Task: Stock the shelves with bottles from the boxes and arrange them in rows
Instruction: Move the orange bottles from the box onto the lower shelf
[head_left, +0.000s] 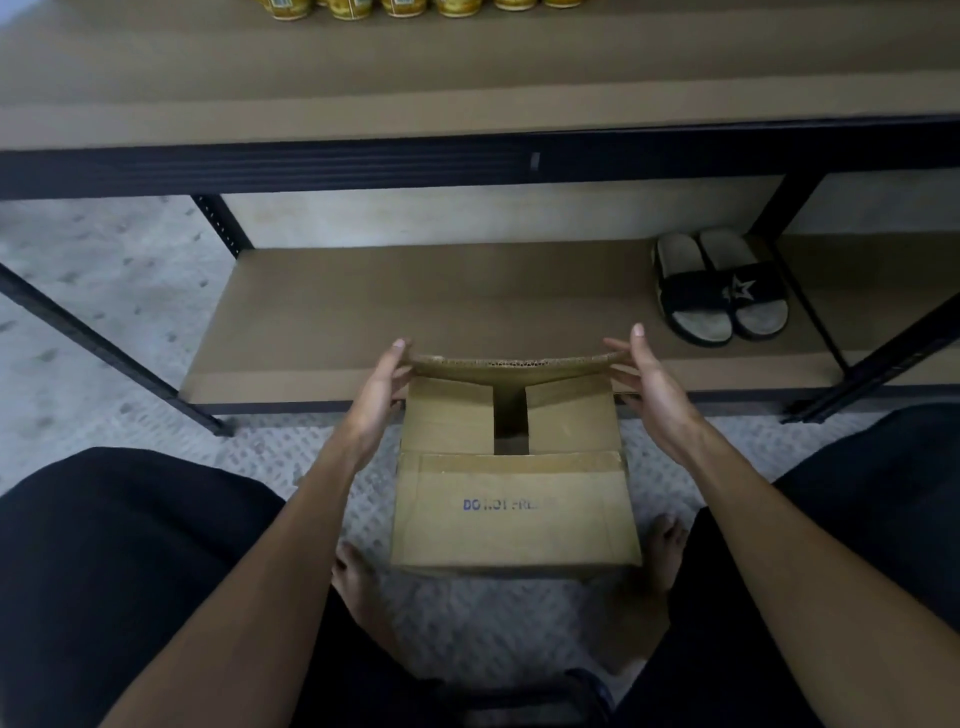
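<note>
Head cam: box (514, 514) on the floor (104, 312), left hand (382, 384) and right hand (644, 374) pinching its far flap (514, 364) by the ends, inner flaps (449, 415) hiding the contents, bottles (405, 8) up on the top shelf (467, 78).

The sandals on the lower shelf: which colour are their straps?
The sandals have black straps, one with a pale star; head view.

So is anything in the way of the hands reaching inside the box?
Yes. Two inner flaps lie folded flat over the box, leaving only a narrow gap. The left hand and right hand pinch the far flap.
</note>
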